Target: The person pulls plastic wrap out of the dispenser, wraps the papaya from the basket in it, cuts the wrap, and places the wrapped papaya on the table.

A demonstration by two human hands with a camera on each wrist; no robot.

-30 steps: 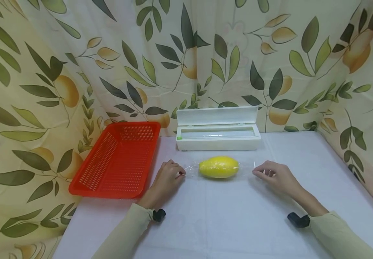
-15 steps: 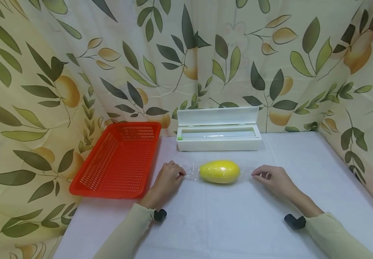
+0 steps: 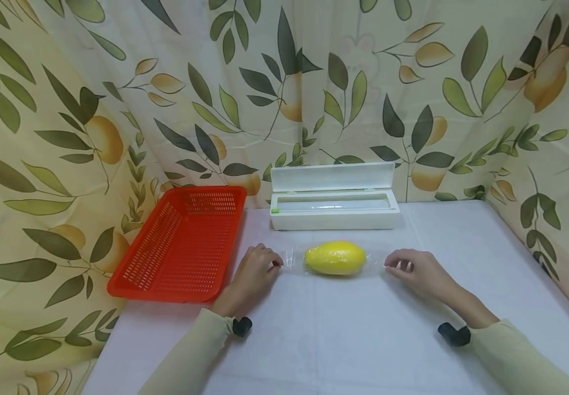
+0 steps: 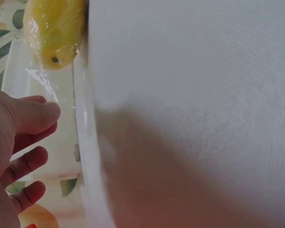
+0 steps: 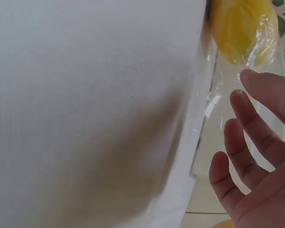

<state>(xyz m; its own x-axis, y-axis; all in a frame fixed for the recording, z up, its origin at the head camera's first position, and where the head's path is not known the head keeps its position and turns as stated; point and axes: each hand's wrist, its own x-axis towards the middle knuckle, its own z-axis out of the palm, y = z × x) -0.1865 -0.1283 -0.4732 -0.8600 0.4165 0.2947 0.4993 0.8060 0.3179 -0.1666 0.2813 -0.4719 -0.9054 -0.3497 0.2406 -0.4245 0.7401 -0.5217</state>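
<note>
A yellow oblong fruit (image 3: 336, 258), its exact kind unclear, lies sideways inside clear plastic wrap (image 3: 291, 260) between the two hands. My left hand (image 3: 259, 270) pinches the wrap's left end between thumb and forefinger. On the other side, my right hand (image 3: 420, 270) has thumb and forefinger at the wrap's right end and appears to pinch it. In the left wrist view, the fruit (image 4: 57, 33) shows a dark spot at its tip, and the film runs toward the thumb. Shiny film also covers the fruit (image 5: 247, 31) in the right wrist view.
Behind the fruit stands a white box (image 3: 334, 221) with its lid raised and a roll of film inside. A red plastic basket (image 3: 181, 258) sits at the left. The white-covered table (image 3: 343, 340) meets a leaf-patterned curtain (image 3: 245, 82) at the back.
The fruit dips toward me, then shifts slightly back away, its wrap turning with it. The right hand moves a little left and returns; the left hand stays nearly still.
</note>
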